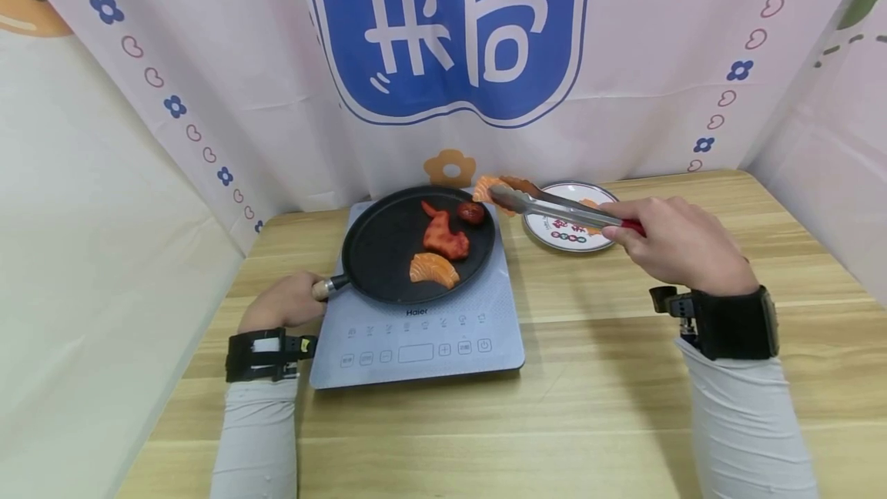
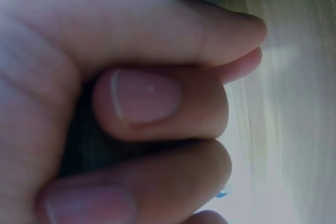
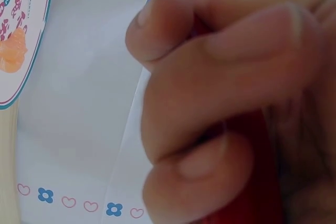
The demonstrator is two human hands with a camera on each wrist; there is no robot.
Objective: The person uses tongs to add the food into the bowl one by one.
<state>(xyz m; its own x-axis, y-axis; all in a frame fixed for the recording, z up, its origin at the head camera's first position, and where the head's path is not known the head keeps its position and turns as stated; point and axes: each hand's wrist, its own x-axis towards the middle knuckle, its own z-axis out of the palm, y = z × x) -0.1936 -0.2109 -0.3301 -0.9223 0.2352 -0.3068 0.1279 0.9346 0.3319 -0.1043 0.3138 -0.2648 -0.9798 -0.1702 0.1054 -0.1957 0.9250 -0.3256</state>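
My left hand (image 1: 287, 300) grips the wooden-tipped handle (image 1: 322, 289) of a black frying pan (image 1: 377, 252); its curled fingers (image 2: 163, 100) fill the left wrist view. In the pan lie a salmon slice (image 1: 433, 269), a reddish chicken wing (image 1: 443, 237) and a dark red round piece (image 1: 471, 212). My right hand (image 1: 682, 241) holds metal tongs (image 1: 571, 210) by their red handle (image 3: 257, 166). Another salmon slice (image 1: 483, 188) sits between the tongs' tips, over the pan's right rim. Beneath the tongs stands a white plate (image 1: 539, 231) with salmon (image 1: 592, 230) on it, partly hidden.
The pan rests on a grey induction cooker (image 1: 499, 322) with printed controls along its front. A wooden table (image 1: 589, 406) carries everything. Printed curtains (image 1: 263, 60) hang close behind the cooker and plate, and also at both sides.
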